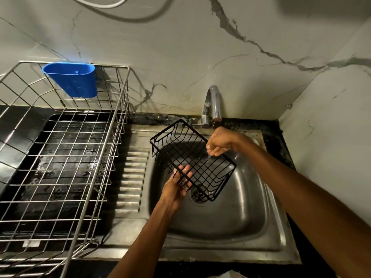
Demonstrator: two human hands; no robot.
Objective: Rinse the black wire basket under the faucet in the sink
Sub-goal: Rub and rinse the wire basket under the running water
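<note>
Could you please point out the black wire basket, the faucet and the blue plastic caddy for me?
black wire basket (202, 157): head view, on the wire floor near its middle.
faucet (215, 97): head view, on the curved chrome spout.
blue plastic caddy (77, 82): head view, on its front wall.

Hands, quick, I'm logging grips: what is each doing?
Left hand: holding the black wire basket from below.
Right hand: fingers closed on the basket's far rim.

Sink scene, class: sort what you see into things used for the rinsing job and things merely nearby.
In use: black wire basket, faucet, sink, left hand, right hand.
Just nearby: steel dish rack, blue plastic holder, white cable.
</note>
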